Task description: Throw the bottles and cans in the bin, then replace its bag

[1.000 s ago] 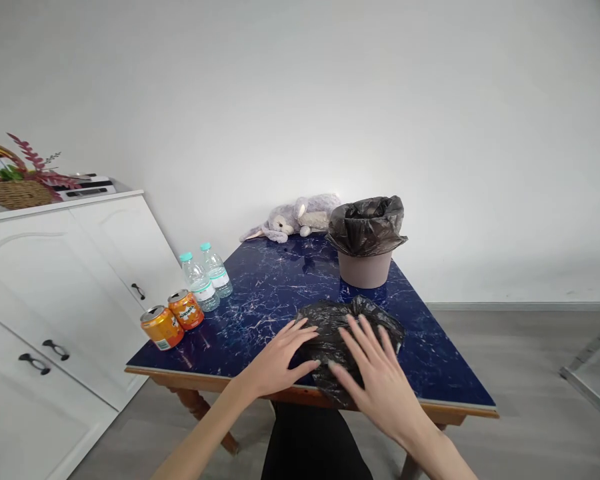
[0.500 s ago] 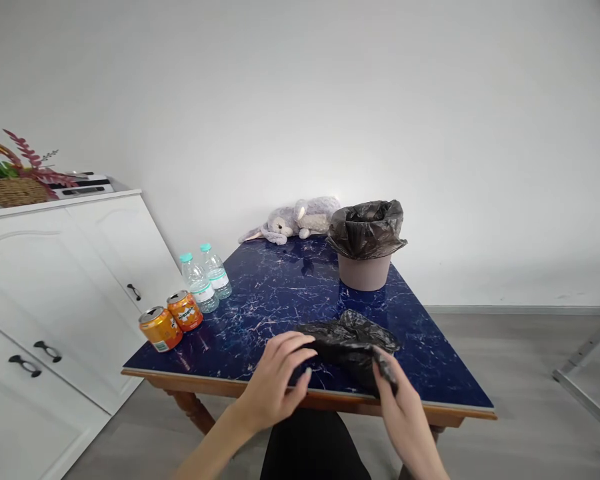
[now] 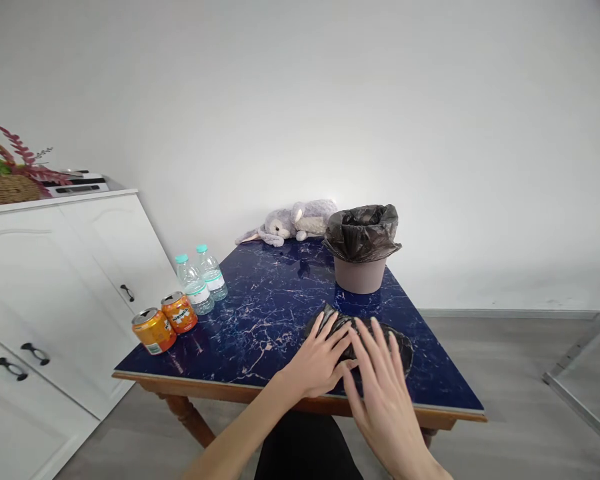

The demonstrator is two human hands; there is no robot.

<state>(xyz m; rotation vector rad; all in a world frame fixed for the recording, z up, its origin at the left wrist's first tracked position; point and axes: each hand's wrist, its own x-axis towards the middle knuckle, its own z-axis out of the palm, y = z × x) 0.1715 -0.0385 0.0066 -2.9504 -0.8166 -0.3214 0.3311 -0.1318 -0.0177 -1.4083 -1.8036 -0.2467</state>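
Note:
A crumpled black plastic bag (image 3: 400, 347) lies near the front edge of the blue marbled table (image 3: 260, 313). My left hand (image 3: 320, 357) lies flat on the bag's left part, fingers spread. My right hand (image 3: 383, 393) rests with its stretched fingers on the bag's middle, palm toward the table edge. Neither hand grips anything. Behind the bag stands a small grey bin (image 3: 361, 248) lined with another black bag.
Two orange cans (image 3: 165, 321) and two small water bottles (image 3: 200, 280) stand at the table's left edge. A grey plush toy (image 3: 287, 223) lies at the far edge by the wall. A white cabinet (image 3: 50, 293) with a flower basket (image 3: 7, 175) stands left.
Both hands went from pinching and folding the bag at the table edge to lying flat on it. The bag is now a smaller, flatter bundle.

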